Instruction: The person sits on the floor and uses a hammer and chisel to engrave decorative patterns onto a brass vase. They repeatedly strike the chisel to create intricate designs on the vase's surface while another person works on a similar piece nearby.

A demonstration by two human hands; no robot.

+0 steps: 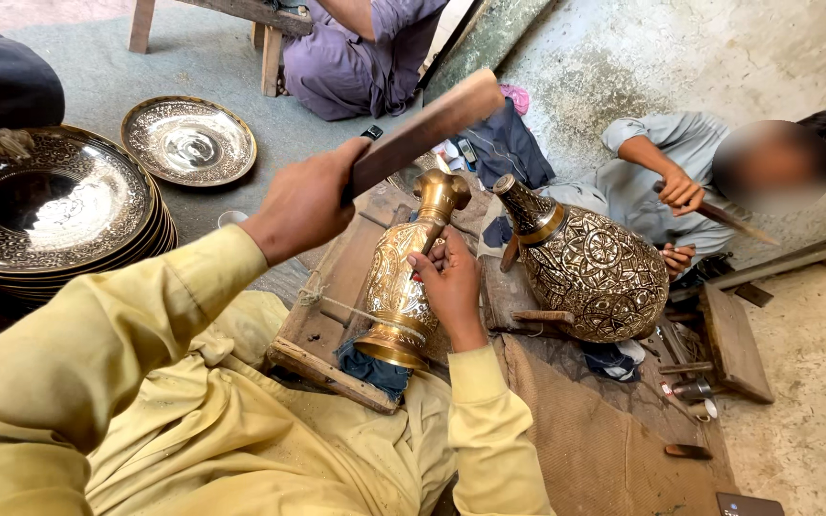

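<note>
our left hand [303,203] grips a wooden bat [424,131] raised over the brass vase [403,272], which lies tilted on the wooden stand [322,330], near its right edge. our right hand [451,284] pinches a punch [431,240] against it. we judge a skewed blow could slip the punch, scarring brass or hitting fingers.

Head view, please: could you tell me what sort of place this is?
Probably a floor-level metal-engraving workshop: the left hand raises a wooden bat over a brass vase, beside stacked engraved trays and a co-worker's large engraved vase.
</note>
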